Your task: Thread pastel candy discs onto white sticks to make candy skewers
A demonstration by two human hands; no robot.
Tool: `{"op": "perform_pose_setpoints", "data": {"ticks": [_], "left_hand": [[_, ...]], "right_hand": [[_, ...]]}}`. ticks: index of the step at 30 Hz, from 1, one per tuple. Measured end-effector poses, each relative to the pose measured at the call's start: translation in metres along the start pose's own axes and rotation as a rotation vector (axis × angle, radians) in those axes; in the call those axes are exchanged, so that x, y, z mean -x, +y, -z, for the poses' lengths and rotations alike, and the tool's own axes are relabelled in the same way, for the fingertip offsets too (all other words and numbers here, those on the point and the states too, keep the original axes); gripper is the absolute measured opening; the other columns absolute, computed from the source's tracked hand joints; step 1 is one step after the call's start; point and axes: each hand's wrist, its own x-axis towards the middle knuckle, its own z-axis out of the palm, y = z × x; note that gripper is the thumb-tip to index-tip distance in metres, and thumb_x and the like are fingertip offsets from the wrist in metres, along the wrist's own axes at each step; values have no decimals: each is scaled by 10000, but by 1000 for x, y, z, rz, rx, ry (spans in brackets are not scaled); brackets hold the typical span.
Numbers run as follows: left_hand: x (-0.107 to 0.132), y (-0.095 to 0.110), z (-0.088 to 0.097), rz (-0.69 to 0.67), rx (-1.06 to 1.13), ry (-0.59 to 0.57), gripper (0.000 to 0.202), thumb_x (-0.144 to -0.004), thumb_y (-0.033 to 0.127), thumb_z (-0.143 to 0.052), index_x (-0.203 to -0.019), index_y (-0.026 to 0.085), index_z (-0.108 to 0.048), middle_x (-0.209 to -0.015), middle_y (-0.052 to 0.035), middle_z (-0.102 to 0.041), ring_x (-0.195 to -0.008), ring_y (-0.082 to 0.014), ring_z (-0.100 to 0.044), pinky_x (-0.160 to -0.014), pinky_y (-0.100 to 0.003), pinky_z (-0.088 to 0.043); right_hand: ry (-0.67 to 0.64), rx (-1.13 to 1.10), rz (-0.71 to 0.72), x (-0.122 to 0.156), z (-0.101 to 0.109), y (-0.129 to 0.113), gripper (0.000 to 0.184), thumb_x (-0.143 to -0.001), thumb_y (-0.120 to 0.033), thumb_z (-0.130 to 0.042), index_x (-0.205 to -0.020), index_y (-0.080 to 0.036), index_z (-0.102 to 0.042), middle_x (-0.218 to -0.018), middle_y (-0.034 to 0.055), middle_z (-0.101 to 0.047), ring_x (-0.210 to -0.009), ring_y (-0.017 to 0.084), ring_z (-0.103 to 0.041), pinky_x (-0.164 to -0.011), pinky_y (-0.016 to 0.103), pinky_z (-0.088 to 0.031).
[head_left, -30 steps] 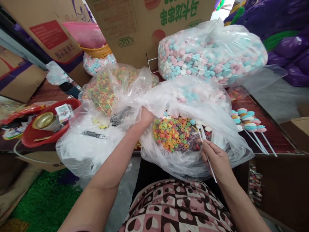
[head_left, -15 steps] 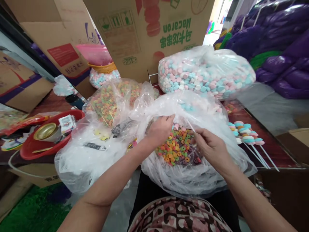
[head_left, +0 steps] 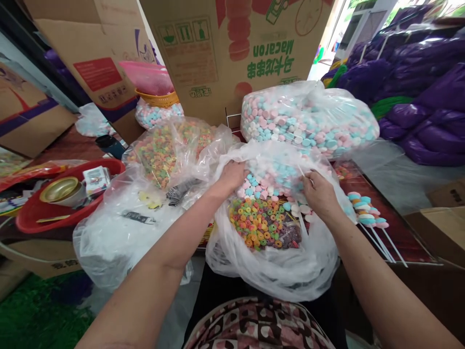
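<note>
A clear plastic bag (head_left: pixel 276 271) lies open in front of me, holding coloured ring candies (head_left: pixel 259 224) and pastel pink, blue and white round candies (head_left: pixel 271 179). My left hand (head_left: pixel 232 175) reaches into the bag's far left side, fingers curled down among the pastel candies by the plastic. My right hand (head_left: pixel 319 194) rests at the bag's right side, closed on a thin white stick (head_left: pixel 302 220) that points down past the palm. What my left fingers hold is hidden.
Finished candy skewers (head_left: pixel 365 213) lie on the table at right. A large bag of pastel candies (head_left: pixel 308 118) sits behind, another bag of ring candies (head_left: pixel 163 150) at left. A red basin (head_left: pixel 32 213) with a gold tin, cardboard boxes (head_left: pixel 236 48) and purple bags (head_left: pixel 425 106) surround.
My left hand moved from the bag's rim, passed over the rings, and now sits among the pastel candies. My right hand rose from the near right edge further into the bag with the stick.
</note>
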Motion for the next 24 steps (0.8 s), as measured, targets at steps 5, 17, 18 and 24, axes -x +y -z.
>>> {"op": "perform_pose_setpoints", "data": {"ticks": [5,17,18,24], "left_hand": [[32,22,6,-71,-67,107,496,-950,274,-548,-1401,66,-534,-1416,-214,-582,-1293,-335,-549,-1115,-432,-398],[6,34,-1,2,22,-38,388,-998,202,-359,-1197,115,-681,-1177,-170,-713,-1096,-277,-672,-926,-364,-505],[-1,35,-3,17,73,-43,389,-1004,225,-360,-1207,126,-677,-1166,-158,-725,-1102,-272,-674,-942,-356,-500],[-24,41,-16,74,271,-233,520,-998,510,-361,-1179,166,-707,-1232,-134,-728,-1154,-296,-669,-971,-358,-492]], "right_hand": [[-9,-66,54,40,17,-38,272,-953,-384,-490,-1030,-216,-689,-964,117,-755,-771,243,-691,-672,337,-492],[-63,210,72,9,-20,-22,291,-957,-277,-421,-974,-183,-696,-1106,173,-698,-871,285,-663,-705,369,-469],[-44,204,71,7,-19,-19,295,-956,-280,-421,-987,-185,-699,-1124,175,-694,-901,293,-662,-719,377,-478],[-59,157,79,2,-28,-10,302,-954,-285,-419,-990,-179,-699,-1201,192,-684,-1046,327,-651,-832,428,-523]]}}
